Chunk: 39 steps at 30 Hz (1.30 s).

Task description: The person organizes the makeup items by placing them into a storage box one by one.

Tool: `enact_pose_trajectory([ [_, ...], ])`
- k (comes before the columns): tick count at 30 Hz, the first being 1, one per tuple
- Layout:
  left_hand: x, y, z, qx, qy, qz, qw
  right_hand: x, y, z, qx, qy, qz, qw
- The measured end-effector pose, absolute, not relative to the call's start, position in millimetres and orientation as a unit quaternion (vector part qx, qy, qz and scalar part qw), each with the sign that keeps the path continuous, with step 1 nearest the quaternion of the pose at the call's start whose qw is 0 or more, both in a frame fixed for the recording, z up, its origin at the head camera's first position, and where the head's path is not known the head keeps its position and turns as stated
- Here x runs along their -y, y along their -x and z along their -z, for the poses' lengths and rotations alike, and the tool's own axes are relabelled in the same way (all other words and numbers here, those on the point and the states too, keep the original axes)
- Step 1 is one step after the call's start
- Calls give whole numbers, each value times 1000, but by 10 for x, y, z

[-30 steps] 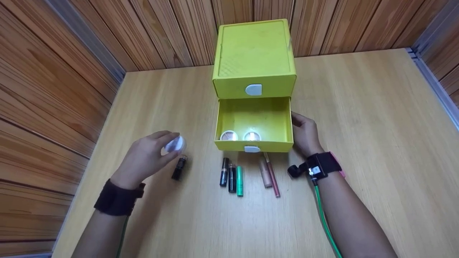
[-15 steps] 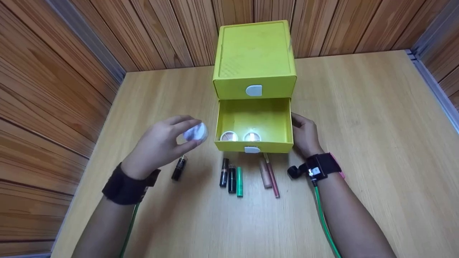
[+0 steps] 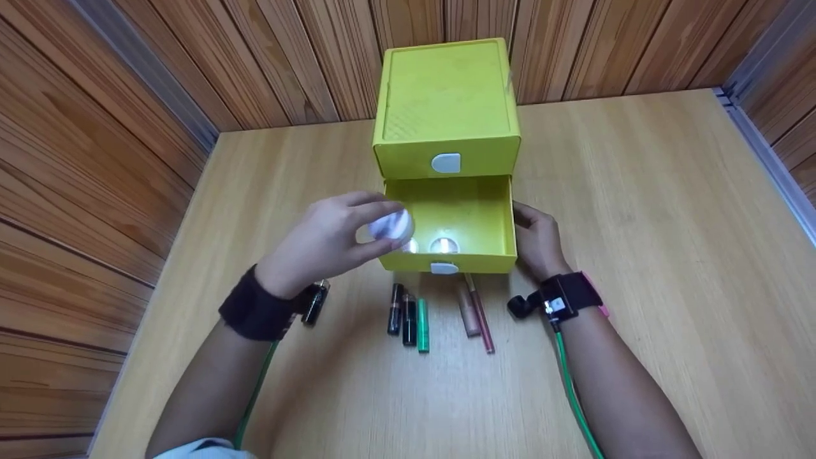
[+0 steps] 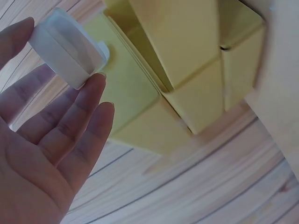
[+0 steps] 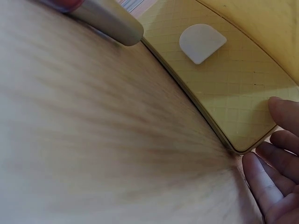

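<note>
Head view: left hand (image 3: 328, 242) pinching a white round container (image 3: 392, 227) at the pulled-out drawer (image 3: 475, 210)

Head: container sits between thumb and fingertips, overlapping the drawer's left wall in sight; its height above the drawer I cannot tell. Two small round containers (image 3: 444, 245) inside, along the front, one partly covered. Yellow cabinet (image 3: 446, 95) stands behind. Right hand (image 3: 540, 241) beside the drawer's right wall. On the table (image 3: 605, 223), before the drawer: two black tubes (image 3: 409, 322), green tube (image 3: 423, 325), pinkish tube (image 3: 468, 312), slim red stick (image 3: 482, 322). Short black tube (image 3: 315, 303) near the left wristband (image 3: 258, 306).

Left wrist: container tilted, gripped by its rim; lower fingers extended, apart from it.

Right wrist: fingers slack, slightly bent at the drawer's corner, wrapped round nothing; how firmly they press, cannot tell. White handle (image 5: 202, 43) on the drawer front; red stick's gold end nearby.
</note>
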<state>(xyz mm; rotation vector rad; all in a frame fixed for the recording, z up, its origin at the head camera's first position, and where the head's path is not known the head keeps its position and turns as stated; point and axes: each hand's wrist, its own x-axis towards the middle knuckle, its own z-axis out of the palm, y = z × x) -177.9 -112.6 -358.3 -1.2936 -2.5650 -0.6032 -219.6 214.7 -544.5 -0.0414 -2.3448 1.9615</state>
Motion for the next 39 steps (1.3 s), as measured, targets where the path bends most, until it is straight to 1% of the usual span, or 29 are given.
enact_pose_trajectory([
  [6, 884, 1841, 3565, 861, 450, 216, 95, -2132, 2197, 5464, 752, 1, -657, 46],
  [10, 701, 1893, 3568, 859, 454, 221, 80, -2137, 2186, 5466, 751, 3, -659, 48],
  [18, 375, 2006, 3584, 881, 435, 183, 22, -2136, 2180, 5472, 741, 7, -670, 44],
  [27, 16, 1994, 3627, 883, 441, 154, -30, -2127, 2212, 5454, 739, 15, -672, 44],
  [39, -174, 2089, 3753, 892, 426, 137, -64, -2141, 2228, 5468, 754, -1, -654, 60],
])
